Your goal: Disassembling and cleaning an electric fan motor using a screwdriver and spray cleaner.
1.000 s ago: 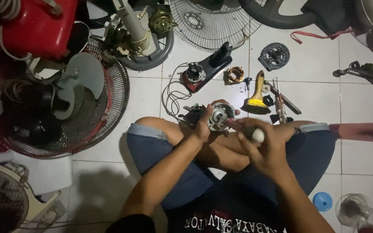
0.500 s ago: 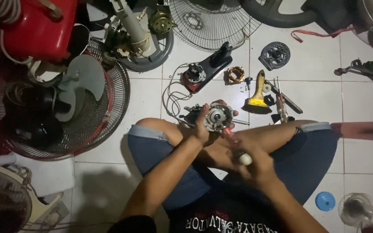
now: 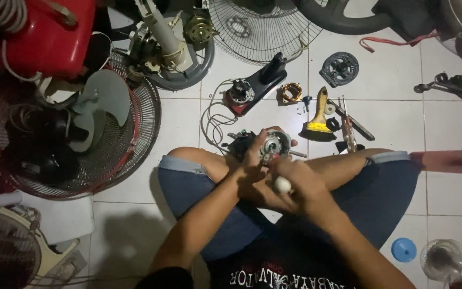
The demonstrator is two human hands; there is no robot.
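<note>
Left hand (image 3: 252,168) grips fan motor (image 3: 275,144); right hand (image 3: 295,179) fisted on screwdriver (image 3: 281,184).

Two hands, the left hand (image 3: 252,163) and right hand (image 3: 295,179), one fan motor (image 3: 274,143), one yellow brush (image 3: 318,119), one blue cap (image 3: 403,249), one grey fan blade (image 3: 100,104).
</note>
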